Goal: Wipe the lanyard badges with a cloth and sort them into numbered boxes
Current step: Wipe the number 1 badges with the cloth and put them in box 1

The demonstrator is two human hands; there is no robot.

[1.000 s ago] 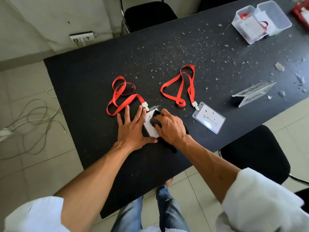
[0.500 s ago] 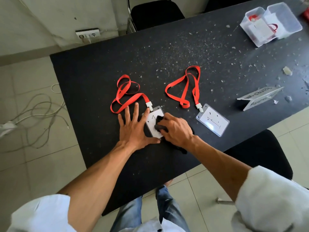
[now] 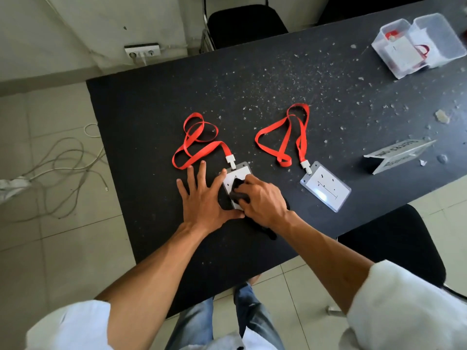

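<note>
Two clear badges on red lanyards lie on the black table [image 3: 151,109]. My left hand [image 3: 202,198] lies flat with spread fingers, its index finger and thumb pressing the left edge of the near badge [image 3: 237,174]. My right hand [image 3: 262,198] grips a black cloth [image 3: 237,190] and presses it onto that badge's face. The cloth's tail trails out under my right wrist. The second badge [image 3: 326,186], marked with a 1, lies free to the right with its lanyard [image 3: 285,132] looped behind it. Two clear boxes [image 3: 417,44] stand at the far right; the left one holds badges.
A folded white sign [image 3: 396,155] stands near the table's right edge. White crumbs and flakes are scattered over the far half of the table. Black chairs sit at the far side [image 3: 242,21] and near right [image 3: 394,243]. Cables [image 3: 58,168] lie on the floor at left.
My right hand with the cloth has slid slightly down the badge, baring more of its top. My left hand holds its place. The camera view has shifted a little.
</note>
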